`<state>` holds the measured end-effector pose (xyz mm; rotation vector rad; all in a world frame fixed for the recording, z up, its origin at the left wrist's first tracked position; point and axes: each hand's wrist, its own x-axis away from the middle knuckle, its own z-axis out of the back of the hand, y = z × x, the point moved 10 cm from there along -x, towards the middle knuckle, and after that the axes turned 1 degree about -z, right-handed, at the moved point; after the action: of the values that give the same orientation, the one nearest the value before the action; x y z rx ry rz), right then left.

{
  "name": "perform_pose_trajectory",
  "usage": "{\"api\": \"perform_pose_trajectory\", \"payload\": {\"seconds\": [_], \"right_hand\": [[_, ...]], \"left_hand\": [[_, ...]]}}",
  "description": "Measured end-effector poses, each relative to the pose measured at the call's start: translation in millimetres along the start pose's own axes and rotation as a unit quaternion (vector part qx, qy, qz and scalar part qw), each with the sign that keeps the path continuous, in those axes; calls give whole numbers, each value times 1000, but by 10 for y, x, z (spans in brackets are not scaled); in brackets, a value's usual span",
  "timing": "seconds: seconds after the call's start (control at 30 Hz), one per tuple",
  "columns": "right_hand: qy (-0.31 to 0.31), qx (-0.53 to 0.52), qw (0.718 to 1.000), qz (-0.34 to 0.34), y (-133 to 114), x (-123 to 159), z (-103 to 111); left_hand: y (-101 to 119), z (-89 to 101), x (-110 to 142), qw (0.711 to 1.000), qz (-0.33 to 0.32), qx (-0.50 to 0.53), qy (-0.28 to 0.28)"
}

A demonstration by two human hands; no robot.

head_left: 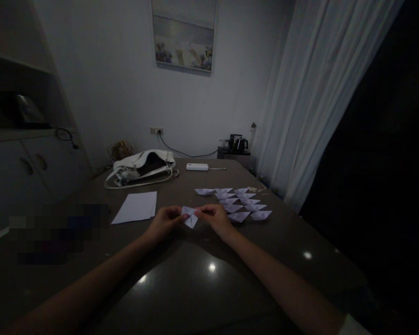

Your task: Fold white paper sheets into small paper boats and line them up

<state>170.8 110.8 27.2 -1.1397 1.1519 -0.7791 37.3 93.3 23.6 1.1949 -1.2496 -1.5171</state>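
A small folded piece of white paper (190,220) with crossing crease lines is held between both hands above the table. My left hand (165,220) pinches its left side between thumb and fingers. On the other side, my right hand (214,217) grips the upper right edge the same way. The paper's lower corner points down towards me. Just beyond my right hand, several folded white paper boats (238,217) stand in rough rows. To the left of my left hand lies a stack of white paper sheets (136,207).
The dark glossy table (181,288) reflects ceiling lights. Towards its far edge are a white handbag (143,168) and a white power bank (197,167) with a short cable. A coffee maker (235,143) stands beyond, near the white curtain (296,93). Small crumbs lie behind the boats.
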Motion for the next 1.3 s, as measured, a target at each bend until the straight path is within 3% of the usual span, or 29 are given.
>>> {"api": "perform_pose_trajectory", "payload": {"seconds": [0.3,0.47,0.73,0.97,1.17,1.3], "right_hand": [[27,44,998,22,7,-24,61],[-2,70,997,43,-23,-8,-11],[-8,94,994,48,-72,14,-48],[-42,256,961,96,-260,94,-151],[17,230,970,77,-211,44,-21],[49,166,982,71,-122,8,69]], "left_hand": [[47,-75,34,1000,11,-5,-8],[13,-156,60,998,40,-28,-36],[2,-84,34,998,16,-54,-35],[-19,-161,32,992,1,-98,-76],[29,-5,6,995,14,-94,11],[45,63,8,990,13,-135,28]]}}
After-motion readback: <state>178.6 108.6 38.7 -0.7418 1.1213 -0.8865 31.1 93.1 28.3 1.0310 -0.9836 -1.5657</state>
